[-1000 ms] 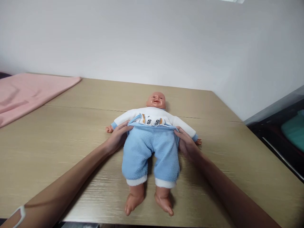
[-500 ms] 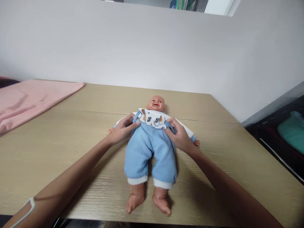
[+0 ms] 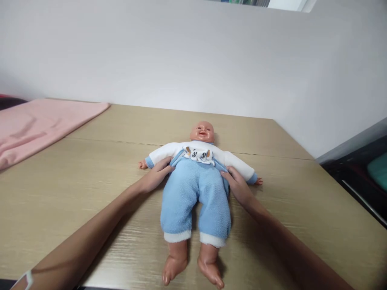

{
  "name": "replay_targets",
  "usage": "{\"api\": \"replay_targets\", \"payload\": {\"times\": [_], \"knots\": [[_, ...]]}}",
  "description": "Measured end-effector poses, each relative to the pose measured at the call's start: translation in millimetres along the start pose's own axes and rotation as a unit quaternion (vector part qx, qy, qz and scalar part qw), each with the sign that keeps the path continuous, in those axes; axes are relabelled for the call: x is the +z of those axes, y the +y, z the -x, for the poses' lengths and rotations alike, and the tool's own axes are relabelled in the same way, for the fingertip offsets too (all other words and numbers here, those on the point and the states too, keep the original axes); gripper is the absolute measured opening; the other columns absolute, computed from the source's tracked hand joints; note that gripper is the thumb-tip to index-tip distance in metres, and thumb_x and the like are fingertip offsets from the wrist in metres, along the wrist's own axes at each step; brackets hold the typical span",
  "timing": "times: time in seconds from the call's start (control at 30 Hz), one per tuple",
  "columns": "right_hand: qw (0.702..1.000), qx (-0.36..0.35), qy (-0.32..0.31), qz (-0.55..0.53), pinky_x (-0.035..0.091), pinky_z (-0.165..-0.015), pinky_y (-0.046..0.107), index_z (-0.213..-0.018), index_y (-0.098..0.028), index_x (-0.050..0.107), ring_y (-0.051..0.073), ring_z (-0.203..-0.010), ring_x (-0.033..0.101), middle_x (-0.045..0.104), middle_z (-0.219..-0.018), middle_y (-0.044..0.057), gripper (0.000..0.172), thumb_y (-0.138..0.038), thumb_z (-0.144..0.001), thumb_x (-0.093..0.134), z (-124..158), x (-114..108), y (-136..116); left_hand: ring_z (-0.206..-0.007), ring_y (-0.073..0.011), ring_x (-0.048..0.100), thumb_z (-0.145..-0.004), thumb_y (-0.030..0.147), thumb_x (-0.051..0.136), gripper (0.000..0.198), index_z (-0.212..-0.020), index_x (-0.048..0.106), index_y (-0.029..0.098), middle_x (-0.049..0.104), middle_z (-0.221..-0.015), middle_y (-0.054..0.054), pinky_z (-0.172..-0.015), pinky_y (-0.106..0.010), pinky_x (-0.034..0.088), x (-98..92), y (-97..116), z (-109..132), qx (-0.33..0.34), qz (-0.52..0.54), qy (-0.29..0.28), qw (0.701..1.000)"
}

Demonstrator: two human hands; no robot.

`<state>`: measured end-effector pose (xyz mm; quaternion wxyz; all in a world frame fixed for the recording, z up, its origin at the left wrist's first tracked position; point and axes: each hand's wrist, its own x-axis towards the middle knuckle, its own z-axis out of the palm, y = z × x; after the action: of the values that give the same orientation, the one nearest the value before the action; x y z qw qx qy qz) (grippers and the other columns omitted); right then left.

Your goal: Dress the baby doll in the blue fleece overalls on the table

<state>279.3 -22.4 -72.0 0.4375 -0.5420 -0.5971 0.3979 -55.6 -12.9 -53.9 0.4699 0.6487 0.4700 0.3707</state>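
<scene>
A baby doll (image 3: 202, 132) lies on its back on the wooden table, feet toward me and arms spread. It wears a white top with blue cuffs and light blue fleece overalls (image 3: 181, 193) with white hems. The bib (image 3: 198, 155), with an embroidered animal face, sits crumpled low on the chest. At the left side of the waist, my left hand (image 3: 159, 172) pinches the overalls' edge between thumb and fingers. My right hand (image 3: 237, 183) grips the opposite side edge, its fingertips partly hidden by the cloth.
A pink cloth (image 3: 45, 125) is spread at the table's far left. Behind the wooden table (image 3: 90, 181) rises a pale wall (image 3: 169, 56). Off the right edge stands something black with a green item (image 3: 377, 169) on it.
Both hands have slid from the bib's upper corners down and outward to the waist sides. The bib has dropped lower, showing more of the white top.
</scene>
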Motion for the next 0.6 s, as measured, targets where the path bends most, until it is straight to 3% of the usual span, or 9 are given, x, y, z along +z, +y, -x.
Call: {"api": "replay_targets", "payload": {"times": [0.1, 0.2, 0.33, 0.43, 0.6], "knots": [[0.992, 0.037, -0.005, -0.119, 0.055, -0.099, 0.04, -0.093, -0.027, 0.071, 0.027, -0.099, 0.065, 0.071, -0.093, 0.0, 0.04, -0.064, -0.088, 0.085, 5.7, 5.1, 3.4, -0.1, -0.026, 0.054, -0.092, 0.044, 0.069, 0.021, -0.094, 0.065, 0.023, 0.061, -0.096, -0.001, -0.093, -0.035, 0.044, 6.9, -6.5, -0.2, -0.014, 0.074, 0.039, 0.996], [0.96, 0.07, -0.021, -0.27, 0.055, -0.115, 0.042, -0.116, -0.03, 0.077, 0.029, -0.123, 0.071, 0.081, -0.117, 0.001, 0.045, -0.061, -0.086, 0.092, 5.1, 13.7, 1.5, -0.1, -0.025, 0.059, -0.092, 0.046, 0.076, 0.027, -0.103, 0.071, 0.022, 0.067, -0.098, -0.001, -0.089, -0.033, 0.047, 17.5, -12.6, -0.7, -0.056, 0.194, 0.086, 0.976], [0.94, 0.086, -0.014, -0.329, 0.056, -0.121, 0.043, -0.121, -0.033, 0.079, 0.029, -0.138, 0.069, 0.082, -0.133, 0.001, 0.049, -0.058, -0.083, 0.096, -1.4, 21.1, -3.6, -0.101, -0.0248, 0.065, -0.096, 0.055, 0.08, 0.04, -0.117, 0.074, 0.022, 0.074, -0.106, -0.004, -0.092, -0.033, 0.05, 25.3, -14.0, -1.9, -0.054, 0.272, 0.065, 0.958], [0.946, 0.093, -0.024, -0.309, 0.056, -0.12, 0.044, -0.118, -0.032, 0.079, 0.03, -0.136, 0.07, 0.083, -0.127, 0.002, 0.047, -0.061, -0.085, 0.093, -7.3, 19.6, -0.8, -0.101, -0.0242, 0.064, -0.1, 0.056, 0.075, 0.038, -0.119, 0.071, 0.023, 0.073, -0.109, -0.004, -0.096, -0.034, 0.049, 22.6, -12.4, -4.2, -0.01, 0.235, 0.036, 0.971], [0.971, 0.066, -0.075, -0.217, 0.056, -0.104, 0.042, -0.1, -0.029, 0.073, 0.028, -0.104, 0.07, 0.075, -0.095, -0.001, 0.025, -0.045, -0.084, 0.084, -12.7, -3.5, 9.9, -0.096, -0.0235, 0.056, -0.103, 0.045, 0.063, 0.023, -0.099, 0.062, 0.023, 0.062, -0.097, 0.0, -0.094, -0.036, 0.045, 8.8, -12.9, -5.5, 0.049, 0.016, 0.031, 0.998]]}}
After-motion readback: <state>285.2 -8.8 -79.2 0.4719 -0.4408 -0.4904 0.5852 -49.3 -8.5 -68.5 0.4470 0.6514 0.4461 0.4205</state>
